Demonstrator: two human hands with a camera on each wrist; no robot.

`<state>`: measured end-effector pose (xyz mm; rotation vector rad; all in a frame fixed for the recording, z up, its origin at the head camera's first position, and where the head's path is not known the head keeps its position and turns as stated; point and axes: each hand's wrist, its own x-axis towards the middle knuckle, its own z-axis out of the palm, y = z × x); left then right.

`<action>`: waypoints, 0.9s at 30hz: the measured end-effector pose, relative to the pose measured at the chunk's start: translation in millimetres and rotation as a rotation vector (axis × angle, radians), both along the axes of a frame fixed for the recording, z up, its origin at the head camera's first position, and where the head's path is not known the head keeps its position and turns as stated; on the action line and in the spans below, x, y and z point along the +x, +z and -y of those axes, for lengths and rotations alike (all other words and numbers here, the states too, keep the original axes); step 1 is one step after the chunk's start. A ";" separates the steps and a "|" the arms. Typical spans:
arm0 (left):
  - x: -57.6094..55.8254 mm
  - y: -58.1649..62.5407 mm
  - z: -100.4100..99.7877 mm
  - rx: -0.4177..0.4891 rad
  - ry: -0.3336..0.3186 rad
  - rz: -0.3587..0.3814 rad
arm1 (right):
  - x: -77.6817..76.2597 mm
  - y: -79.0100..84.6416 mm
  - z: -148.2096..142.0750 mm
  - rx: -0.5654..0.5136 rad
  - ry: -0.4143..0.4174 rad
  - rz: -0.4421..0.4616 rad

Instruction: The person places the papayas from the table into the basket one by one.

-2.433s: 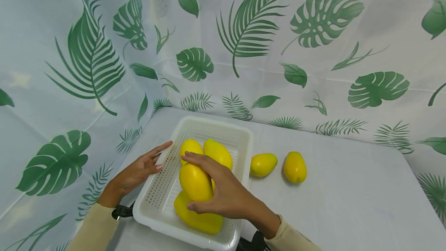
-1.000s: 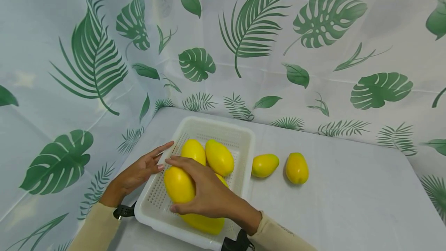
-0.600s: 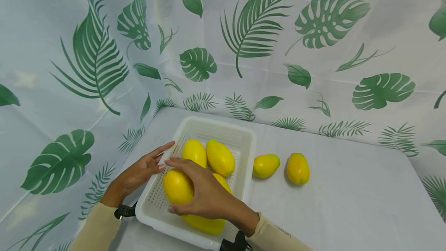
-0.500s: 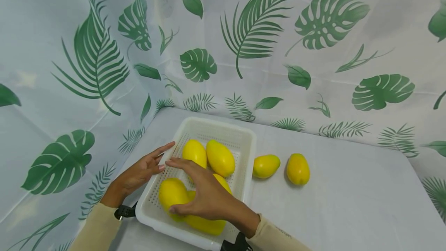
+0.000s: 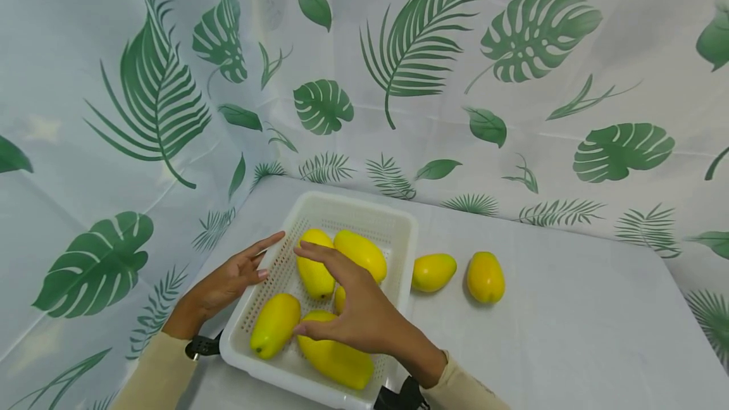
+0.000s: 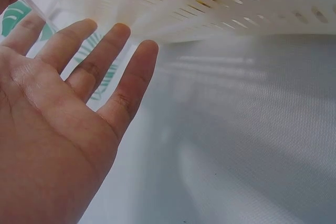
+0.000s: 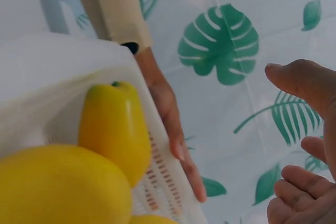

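A white perforated plastic basket (image 5: 319, 198) holds several yellow mangoes. One mango (image 5: 276, 325) lies in its near left corner, the stem end toward me. A second mango (image 5: 342, 359) lies to the right of that one, and two more mangoes rest toward the far end. My right hand (image 5: 364, 302) hovers over the basket with thumb and fingers spread apart, holding nothing; its thumb tip overlaps the gap between the two nearer mangoes. My left hand (image 5: 224, 283) touches the outside of the basket's left wall with straight fingers (image 6: 128, 85).
Two mangoes lie on the white table to the right of the basket: one mango (image 5: 434, 272) close by its wall, the other mango (image 5: 486, 277) farther right. A leaf-printed cloth (image 5: 421, 144) hangs behind and to the left.
My right hand has carried a mango left and down into the basket's near left corner, let go of it and drawn back rightward. The left hand stays at the basket's wall.
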<state>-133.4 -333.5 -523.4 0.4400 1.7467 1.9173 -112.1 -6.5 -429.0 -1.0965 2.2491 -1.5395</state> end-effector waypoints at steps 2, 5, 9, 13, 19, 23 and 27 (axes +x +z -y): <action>0.1 0.5 0.0 0.006 -0.001 0.000 | -3.1 3.6 -5.6 -0.022 -0.023 -0.007; 0.3 1.1 -0.2 0.021 -0.007 0.003 | -8.1 9.4 -14.4 -0.052 -0.058 -0.021; 0.5 0.9 -0.3 0.015 0.002 0.015 | -15.9 15.6 -26.9 -0.081 -0.097 -0.022; 0.6 0.4 -0.1 0.001 0.008 0.021 | -25.2 16.8 -39.5 -0.099 -0.129 -0.034; 0.3 0.9 0.1 0.011 0.001 0.022 | -37.2 13.6 -56.6 -0.091 -0.186 -0.080; -0.1 0.7 0.1 0.020 0.001 0.028 | -42.3 10.8 -66.0 -0.091 -0.216 -0.081; 0.4 0.6 0.1 0.023 0.001 0.028 | -46.0 8.0 -73.4 -0.092 -0.229 -0.072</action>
